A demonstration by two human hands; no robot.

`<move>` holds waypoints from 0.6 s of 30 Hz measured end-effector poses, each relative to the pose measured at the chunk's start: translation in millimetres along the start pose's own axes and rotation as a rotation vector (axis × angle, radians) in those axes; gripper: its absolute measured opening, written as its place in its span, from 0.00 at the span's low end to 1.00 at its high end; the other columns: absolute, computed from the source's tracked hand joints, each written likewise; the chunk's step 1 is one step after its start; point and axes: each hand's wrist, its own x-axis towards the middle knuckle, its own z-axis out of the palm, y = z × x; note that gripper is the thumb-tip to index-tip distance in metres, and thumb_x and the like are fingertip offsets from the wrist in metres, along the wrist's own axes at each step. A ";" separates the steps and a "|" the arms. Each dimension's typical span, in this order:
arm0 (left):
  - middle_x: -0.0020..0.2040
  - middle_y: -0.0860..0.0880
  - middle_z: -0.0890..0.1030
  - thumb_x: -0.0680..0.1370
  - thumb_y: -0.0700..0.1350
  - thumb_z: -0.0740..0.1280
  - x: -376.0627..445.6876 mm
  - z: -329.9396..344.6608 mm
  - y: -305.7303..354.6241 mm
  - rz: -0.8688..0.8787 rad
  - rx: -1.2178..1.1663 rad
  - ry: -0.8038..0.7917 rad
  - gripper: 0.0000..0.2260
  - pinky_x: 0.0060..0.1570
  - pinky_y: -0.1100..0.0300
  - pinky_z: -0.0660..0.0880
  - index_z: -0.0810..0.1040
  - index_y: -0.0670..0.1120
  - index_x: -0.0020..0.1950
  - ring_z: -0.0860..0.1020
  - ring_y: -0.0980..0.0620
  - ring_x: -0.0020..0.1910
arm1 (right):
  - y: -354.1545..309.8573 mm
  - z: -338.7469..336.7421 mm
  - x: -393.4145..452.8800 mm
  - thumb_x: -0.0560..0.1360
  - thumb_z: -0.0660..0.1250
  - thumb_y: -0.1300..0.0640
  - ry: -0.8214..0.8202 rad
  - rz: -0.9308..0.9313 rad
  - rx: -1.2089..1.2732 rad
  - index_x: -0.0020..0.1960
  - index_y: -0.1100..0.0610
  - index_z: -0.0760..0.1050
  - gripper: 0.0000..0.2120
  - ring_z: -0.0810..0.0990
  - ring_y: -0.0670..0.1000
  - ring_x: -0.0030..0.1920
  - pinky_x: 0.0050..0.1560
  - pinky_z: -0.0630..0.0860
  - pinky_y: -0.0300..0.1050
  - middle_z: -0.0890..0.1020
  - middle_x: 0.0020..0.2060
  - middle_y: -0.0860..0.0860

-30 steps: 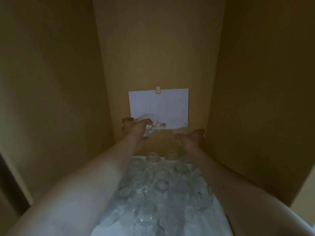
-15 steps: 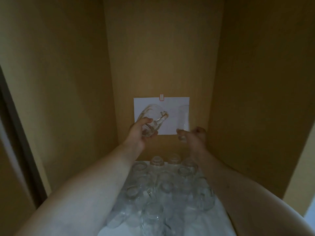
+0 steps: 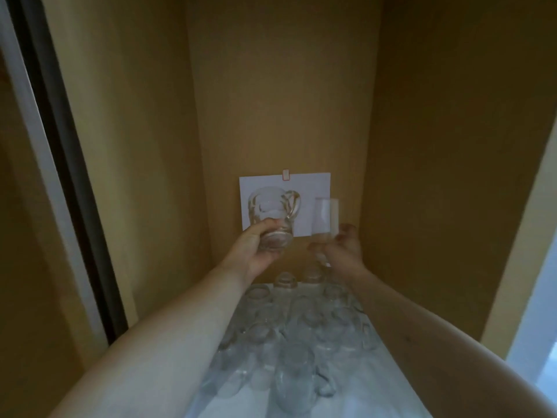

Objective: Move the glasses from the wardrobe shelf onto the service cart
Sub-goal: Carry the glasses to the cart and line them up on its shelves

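Glasses (image 3: pixel 289 336) crowd the shelf (image 3: pixel 370 399); left hand (image 3: pixel 256 251) grips a mug (image 3: pixel 272 218), right hand (image 3: pixel 343 251) a tumbler (image 3: pixel 325 220).

White-lined shelf (image 3: pixel 376 399), approx. 15+ clear glasses (image 3: pixel 294 378) crowded upside-down

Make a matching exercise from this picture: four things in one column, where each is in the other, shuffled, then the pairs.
Things:
1. handled glass mug
2. tall straight glass
3. white paper sheet
4. cluster of glasses

Places:
A. fixed to the back panel
B. standing on the white-lined shelf
C. held in the left hand
D. held in the right hand

Pairs: 1-C, 2-D, 3-A, 4-B
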 end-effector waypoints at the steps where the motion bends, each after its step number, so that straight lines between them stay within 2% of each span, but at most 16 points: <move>1: 0.52 0.41 0.83 0.72 0.36 0.75 -3.4 0.1 -0.7 -0.014 -0.043 -0.034 0.15 0.61 0.50 0.74 0.81 0.40 0.58 0.81 0.43 0.52 | -0.5 -1.5 -6.3 0.63 0.83 0.63 0.014 0.010 0.000 0.66 0.49 0.63 0.41 0.78 0.48 0.48 0.43 0.79 0.47 0.74 0.51 0.46; 2: 0.49 0.41 0.83 0.72 0.37 0.76 -6.9 0.9 -0.9 -0.028 -0.074 -0.066 0.14 0.56 0.53 0.75 0.82 0.40 0.57 0.81 0.44 0.48 | -0.8 -3.6 -12.8 0.63 0.83 0.64 0.026 0.018 0.003 0.65 0.50 0.63 0.40 0.79 0.50 0.49 0.48 0.82 0.52 0.75 0.51 0.47; 4: 0.46 0.42 0.82 0.70 0.42 0.78 -12.2 3.3 -1.6 -0.036 -0.068 -0.097 0.11 0.47 0.55 0.75 0.86 0.41 0.51 0.80 0.47 0.41 | -0.6 -10.3 -26.0 0.63 0.82 0.66 0.054 0.001 -0.041 0.65 0.53 0.63 0.38 0.81 0.52 0.50 0.51 0.83 0.55 0.76 0.52 0.51; 7: 0.41 0.44 0.84 0.67 0.45 0.80 -18.9 5.5 -5.3 -0.023 0.033 -0.125 0.07 0.43 0.54 0.79 0.89 0.45 0.43 0.82 0.48 0.37 | 0.1 -22.0 -47.2 0.64 0.80 0.65 0.123 -0.020 -0.129 0.61 0.54 0.65 0.33 0.81 0.53 0.48 0.43 0.83 0.49 0.77 0.51 0.53; 8: 0.40 0.45 0.84 0.66 0.45 0.81 -22.4 7.3 -7.1 -0.025 0.059 -0.134 0.08 0.40 0.54 0.80 0.89 0.46 0.43 0.83 0.48 0.35 | -0.3 -26.2 -55.7 0.63 0.79 0.64 0.149 -0.017 -0.133 0.58 0.53 0.66 0.31 0.81 0.52 0.47 0.39 0.82 0.47 0.77 0.50 0.53; 10: 0.41 0.45 0.85 0.61 0.46 0.84 -28.4 12.0 -12.4 -0.037 0.105 -0.131 0.17 0.37 0.55 0.82 0.88 0.45 0.48 0.84 0.48 0.36 | -1.0 -34.7 -72.5 0.61 0.80 0.62 0.200 -0.020 -0.157 0.54 0.51 0.68 0.29 0.81 0.50 0.44 0.29 0.78 0.38 0.78 0.49 0.52; 11: 0.42 0.44 0.85 0.60 0.46 0.84 -31.6 14.6 -15.7 -0.042 0.124 -0.124 0.22 0.37 0.54 0.82 0.86 0.44 0.52 0.84 0.47 0.37 | -0.9 -39.6 -80.8 0.61 0.80 0.60 0.222 -0.027 -0.160 0.54 0.51 0.68 0.29 0.81 0.49 0.43 0.26 0.75 0.34 0.78 0.48 0.51; 13: 0.43 0.44 0.86 0.61 0.44 0.83 -37.6 21.6 -24.2 -0.063 0.154 -0.131 0.25 0.39 0.52 0.83 0.81 0.44 0.56 0.85 0.45 0.38 | -0.9 -50.3 -97.2 0.60 0.83 0.58 0.260 -0.032 -0.163 0.54 0.50 0.69 0.29 0.82 0.48 0.43 0.24 0.73 0.31 0.80 0.47 0.50; 18: 0.50 0.41 0.86 0.60 0.42 0.81 -59.2 38.7 -55.8 -0.213 0.195 -0.210 0.23 0.58 0.43 0.80 0.83 0.42 0.54 0.85 0.41 0.48 | -0.1 -83.2 -143.4 0.52 0.84 0.51 0.376 0.003 -0.197 0.49 0.48 0.69 0.33 0.82 0.47 0.43 0.25 0.73 0.32 0.80 0.46 0.49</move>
